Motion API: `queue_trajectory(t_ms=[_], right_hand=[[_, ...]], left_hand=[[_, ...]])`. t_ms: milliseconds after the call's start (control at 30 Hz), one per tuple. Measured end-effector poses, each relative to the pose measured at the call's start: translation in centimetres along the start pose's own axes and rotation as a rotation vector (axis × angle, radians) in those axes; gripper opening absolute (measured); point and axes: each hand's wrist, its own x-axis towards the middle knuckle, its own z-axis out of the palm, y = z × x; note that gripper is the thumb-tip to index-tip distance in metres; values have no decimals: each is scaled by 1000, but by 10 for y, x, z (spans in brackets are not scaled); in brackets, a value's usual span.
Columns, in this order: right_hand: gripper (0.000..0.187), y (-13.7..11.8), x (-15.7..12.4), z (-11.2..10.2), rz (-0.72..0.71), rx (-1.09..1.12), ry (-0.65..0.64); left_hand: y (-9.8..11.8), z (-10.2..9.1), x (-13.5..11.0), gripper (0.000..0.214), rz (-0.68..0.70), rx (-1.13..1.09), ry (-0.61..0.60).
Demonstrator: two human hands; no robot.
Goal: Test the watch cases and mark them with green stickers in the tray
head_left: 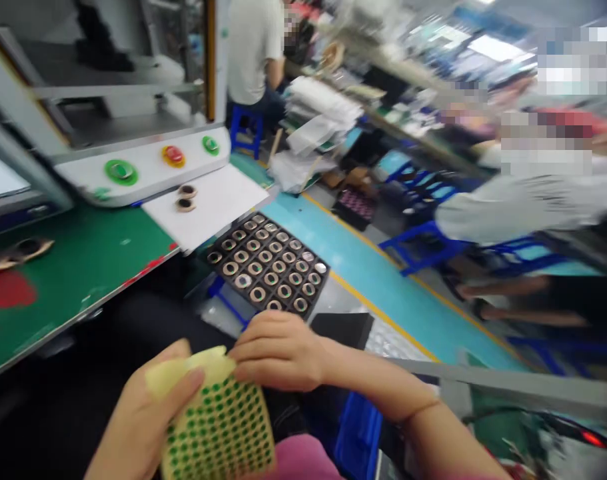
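In the head view my left hand (148, 407) is closed on a pale yellow sheet of green dot stickers (218, 427), with the thumb lying across its front. The sheet's top strip is bare of dots and its upper edge looks uneven. My right hand (278, 350) is at the upper right corner of the sheet, fingers bent together and pressed against that edge. Whether a loose dot sits between those fingertips is hidden. Beyond my hands is a black compartment tray (270, 263) filled with several ring-shaped parts, some of them with green centres.
On the left, a green bench (108, 233) carries a machine panel with green buttons (121, 172) and a red one (173, 155). Two ring parts (186, 198) lie on white paper (213, 207). A blue bin (358, 433) stands below my right arm. People sit on blue stools (423, 247).
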Motion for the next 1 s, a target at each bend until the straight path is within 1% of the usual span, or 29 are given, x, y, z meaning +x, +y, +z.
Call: queue_trajectory(t_ms=[67, 167, 267, 367, 467, 533, 567, 600, 667, 700, 733, 767, 800, 833, 867, 900, 1000], right_hand=[[21, -5, -2, 4, 103, 89, 45], [7, -10, -1, 8, 172, 177, 84], [16, -13, 4, 9, 220, 196, 87], [21, -15, 9, 6, 233, 181, 61], [21, -17, 10, 7, 229, 175, 51], [22, -19, 7, 12, 256, 163, 96], [24, -20, 5, 16, 303, 152, 159], [27, -21, 3, 20, 381, 152, 239], [36, -23, 0, 28, 609, 229, 369], [39, -23, -1, 31, 729, 316, 382], [38, -23, -2, 32, 832, 428, 348], [33, -22, -2, 33, 909, 539, 290], [25, -21, -2, 32, 953, 620, 236], [17, -21, -1, 30, 971, 655, 207], [12, -20, 1, 28, 968, 649, 201], [10, -20, 2, 26, 952, 618, 206], [14, -22, 7, 21, 874, 500, 195]], left_hand=[[8, 6, -6, 44, -27, -56, -20], [17, 8, -7, 48, -3, -83, -80], [19, 5, -10, 45, 33, -94, -122], [19, 4, -15, 43, 52, -100, -108], [19, 4, -17, 42, 75, -78, -95], [19, 4, -18, 41, 98, -65, -78], [18, 5, -19, 41, 113, -71, -60], [17, 6, -20, 40, 134, -89, -28], [15, 10, -21, 39, 199, -157, 83], [13, 12, -22, 39, 239, -193, 147], [11, 14, -23, 39, 280, -219, 201], [9, 16, -24, 39, 316, -230, 243], [8, 17, -24, 38, 345, -229, 272], [8, 18, -25, 36, 368, -221, 282], [8, 19, -26, 32, 384, -215, 278], [8, 19, -27, 27, 395, -213, 266], [13, 19, -29, 23, 395, -186, 245]])
